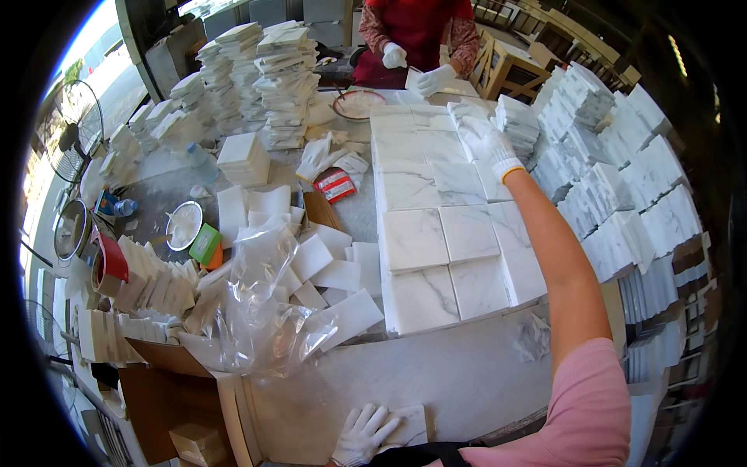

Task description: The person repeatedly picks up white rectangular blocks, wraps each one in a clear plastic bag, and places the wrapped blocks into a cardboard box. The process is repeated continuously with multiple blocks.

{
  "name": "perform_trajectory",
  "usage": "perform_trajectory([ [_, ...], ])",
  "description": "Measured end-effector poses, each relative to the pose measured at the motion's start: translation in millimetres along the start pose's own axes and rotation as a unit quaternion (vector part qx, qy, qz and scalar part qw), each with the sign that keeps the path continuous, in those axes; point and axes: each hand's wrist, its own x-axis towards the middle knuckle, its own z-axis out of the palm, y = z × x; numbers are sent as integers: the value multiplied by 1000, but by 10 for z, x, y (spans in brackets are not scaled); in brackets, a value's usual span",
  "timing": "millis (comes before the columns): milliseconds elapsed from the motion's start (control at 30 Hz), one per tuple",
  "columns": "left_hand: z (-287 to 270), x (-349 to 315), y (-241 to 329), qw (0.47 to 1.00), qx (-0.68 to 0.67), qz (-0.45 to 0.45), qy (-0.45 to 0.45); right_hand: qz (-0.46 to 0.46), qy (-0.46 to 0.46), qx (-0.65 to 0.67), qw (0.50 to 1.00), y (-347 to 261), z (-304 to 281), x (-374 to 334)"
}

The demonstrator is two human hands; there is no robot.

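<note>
Veined tile [413, 425], nearer than the tile grid [415, 239]: likely stiff, brittle; hold opposite edges. Left grip [360, 436] spread; right grip [496, 151], at grid's far end, indiscernible.

White marbled square tiles [469, 233], laid in a grid: three columns of five, about fifteen, some partly hidden. White marbled tile [412, 424], separate, by the wearer's left hand [362, 437]: one. Wearer's white-gloved hands, the left and the right hand [495, 149]: two. Person in a red apron [405, 39]: one, with two white-gloved hands [434, 80]. Tall stacks of thin white tiles [285, 86]: at least three. Low, square white tile stack [243, 159]: one. Red-rimmed round basin [369, 104]: one. White-filled round bowl [185, 226]: one. Clear plastic bottles [204, 163]: two. Red-and-white packet [334, 186]: one. Green box [205, 244]: one. Open brown cardboard box [167, 405]: one. Loose white tiles, overlapping: not countable.
</note>
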Motion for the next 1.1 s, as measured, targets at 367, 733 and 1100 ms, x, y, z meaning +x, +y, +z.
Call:
perform_trajectory([
  [367,356,-414,35,990,-98,-74,-74,7,-91,-101,991,753,689,1382],
  [733,337,-324,-6,989,-86,-67,-100,-124,-39,-185,974,932,212,1595],
  [1100,42,-47,-51,999,5,-8,-47,-170,-21,-281,944,-45,-1023,662],
])
